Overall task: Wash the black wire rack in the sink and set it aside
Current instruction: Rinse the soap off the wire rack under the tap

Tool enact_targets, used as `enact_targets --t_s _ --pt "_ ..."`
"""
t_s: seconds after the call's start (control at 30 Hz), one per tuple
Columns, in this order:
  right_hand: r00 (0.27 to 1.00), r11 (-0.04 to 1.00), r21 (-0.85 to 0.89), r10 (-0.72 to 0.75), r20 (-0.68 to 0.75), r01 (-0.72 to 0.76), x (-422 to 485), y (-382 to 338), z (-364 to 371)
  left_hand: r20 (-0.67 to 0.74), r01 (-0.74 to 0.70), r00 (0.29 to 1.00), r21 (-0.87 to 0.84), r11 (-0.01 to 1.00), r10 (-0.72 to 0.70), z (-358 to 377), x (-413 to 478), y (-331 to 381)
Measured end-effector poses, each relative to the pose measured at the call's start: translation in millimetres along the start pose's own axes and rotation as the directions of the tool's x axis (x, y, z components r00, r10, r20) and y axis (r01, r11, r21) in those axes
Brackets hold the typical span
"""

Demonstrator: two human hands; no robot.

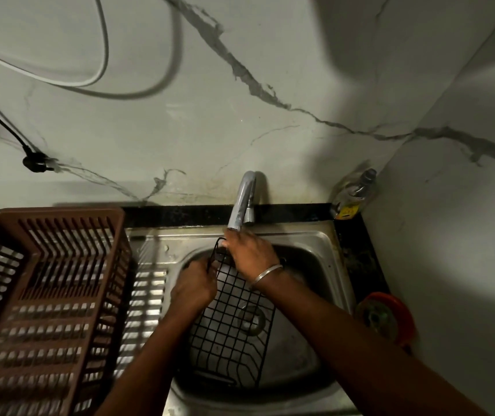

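Head view, and we're right over the sink (309,235). The black wire rack (231,325) stands tilted in the basin, its lower end down by the drain and its top end up beneath the tap (241,202). The left hand (193,288) is curled round the rack's upper-left edge, and the right hand (250,252) is clamped over the top end under the spout. It's too dim to tell whether water is running. Washing looks under way; the setting aside is not yet done. The brown dish basket (45,295) sits on the desk just left.
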State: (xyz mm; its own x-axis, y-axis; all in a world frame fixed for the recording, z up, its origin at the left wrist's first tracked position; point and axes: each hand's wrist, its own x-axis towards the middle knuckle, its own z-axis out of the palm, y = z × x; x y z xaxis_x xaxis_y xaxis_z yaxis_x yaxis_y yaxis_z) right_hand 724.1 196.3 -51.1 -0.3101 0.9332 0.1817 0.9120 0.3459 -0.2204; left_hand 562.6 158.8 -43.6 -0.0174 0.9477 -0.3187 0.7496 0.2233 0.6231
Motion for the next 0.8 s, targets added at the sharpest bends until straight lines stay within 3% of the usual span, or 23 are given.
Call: enact_targets --t_s 0.07,0.17,0.27,0.37,0.47,0.53,0.63,0.8 --pt "0.998 0.997 -0.039 0.069 0.015 -0.069 3 6 -9 0.018 0.023 1.000 0.006 1.000 -0.024 3 -3 1" --pt "0.997 0.996 -0.051 -0.077 0.003 0.077 0 10 -17 0.015 0.031 0.999 -0.011 0.999 -0.030 9 -1 -3" --pt "0.975 0.981 0.032 -0.195 0.107 0.193 3 22 -24 0.004 0.005 1.000 -0.034 0.999 -0.005 14 5 -8" --pt "0.976 0.983 0.100 -0.168 0.137 0.155 7 13 -31 -0.041 0.020 0.999 -0.120 0.993 -0.025 10 -4 -1" --pt "0.974 0.974 0.095 -0.211 0.084 0.203 6 2 -29 -0.109 -0.057 0.994 -0.308 0.950 0.024 8 -12 0" --pt "0.989 0.990 0.029 -0.142 0.044 0.141 7 7 -33 -0.133 -0.055 0.991 -0.436 0.898 -0.004 8 -12 -6" --pt "0.995 1.000 0.000 -0.021 0.098 0.021 8 18 -38 -0.159 0.019 0.979 -0.535 0.845 -0.123 13 0 -31" --pt "0.988 0.900 0.409 0.152 0.032 -0.152 -2 26 -34 -0.111 0.126 0.972 -0.504 0.855 -0.209 3 2 -26"
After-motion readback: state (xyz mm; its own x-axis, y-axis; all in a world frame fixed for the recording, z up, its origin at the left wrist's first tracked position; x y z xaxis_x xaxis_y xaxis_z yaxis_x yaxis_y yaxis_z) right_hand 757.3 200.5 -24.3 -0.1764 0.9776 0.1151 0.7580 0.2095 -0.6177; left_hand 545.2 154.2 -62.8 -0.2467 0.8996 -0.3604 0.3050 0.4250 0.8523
